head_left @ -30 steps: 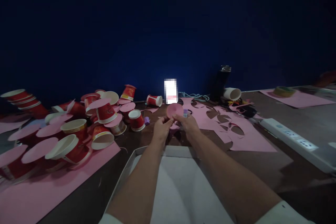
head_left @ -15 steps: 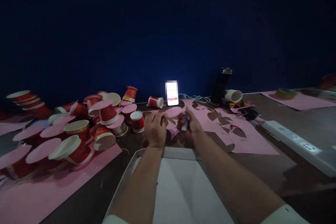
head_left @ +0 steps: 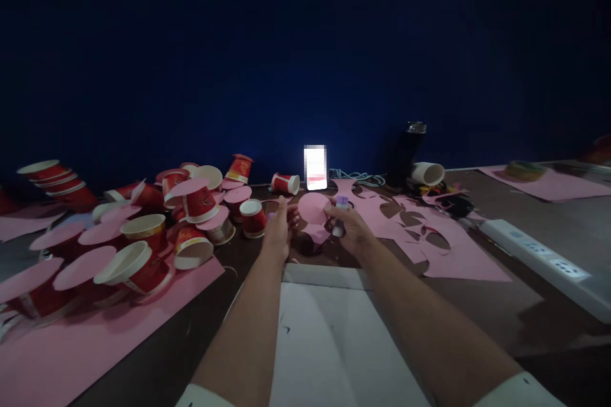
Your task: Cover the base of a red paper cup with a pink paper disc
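Both hands raised over table centre: left hand (head_left: 278, 227) open, fingers spread, touching round pink paper disc (head_left: 314, 208) at its 9 o'clock edge; right hand (head_left: 351, 229) closed on small purple-capped glue stick (head_left: 340, 213), thumb pinching disc's 3 o'clock edge; red paper cups (head_left: 191, 210) heaped toward 9 o'clock

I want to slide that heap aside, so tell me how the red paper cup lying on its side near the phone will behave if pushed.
The red paper cup lies on its side, so it would likely roll, probably curving because it tapers. It looks like thin paper and empty, so it is probably very light and may skid or crush under firm fingers. The table around it looks flat, so little would stop it.
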The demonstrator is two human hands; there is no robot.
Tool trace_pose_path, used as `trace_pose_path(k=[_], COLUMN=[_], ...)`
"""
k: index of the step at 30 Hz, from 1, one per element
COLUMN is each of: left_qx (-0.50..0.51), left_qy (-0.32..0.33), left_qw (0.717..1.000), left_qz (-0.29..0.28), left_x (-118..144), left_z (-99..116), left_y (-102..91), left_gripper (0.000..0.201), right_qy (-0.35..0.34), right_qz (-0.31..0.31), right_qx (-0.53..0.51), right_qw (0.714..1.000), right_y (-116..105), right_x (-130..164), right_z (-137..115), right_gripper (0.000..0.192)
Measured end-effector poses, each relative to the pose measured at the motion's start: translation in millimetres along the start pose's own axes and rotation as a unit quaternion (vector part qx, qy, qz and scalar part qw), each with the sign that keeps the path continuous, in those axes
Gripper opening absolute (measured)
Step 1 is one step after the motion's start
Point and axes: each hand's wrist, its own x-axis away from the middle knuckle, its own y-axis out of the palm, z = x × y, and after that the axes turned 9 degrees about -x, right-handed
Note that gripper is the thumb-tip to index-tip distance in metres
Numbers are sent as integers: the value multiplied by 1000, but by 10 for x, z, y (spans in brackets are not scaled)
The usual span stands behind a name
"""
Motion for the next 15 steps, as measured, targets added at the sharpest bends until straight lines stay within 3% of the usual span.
trace_pose_path(k=[2,5,9,15], left_qx=[67,102,129,175], left_qy=[-68,-95,-120,-187], left_qw=[993,981,976,959], left_qz=[-74,-135,-128,-123], left_x=[19,57,67,69], left_z=[18,19,15,53], left_y=[6,28,38,27], left_gripper=[55,42,19,15], right_qy=[-4,-1,17,28], right_qz=[-5,-7,-3,3], right_qx=[29,71,99,65], right_qw=[1000,997,995,997], right_y=[-2,7,15,4], right_x=[10,31,40,17], right_z=[0,-3,-1,17], right_gripper=[33,33,35,37])
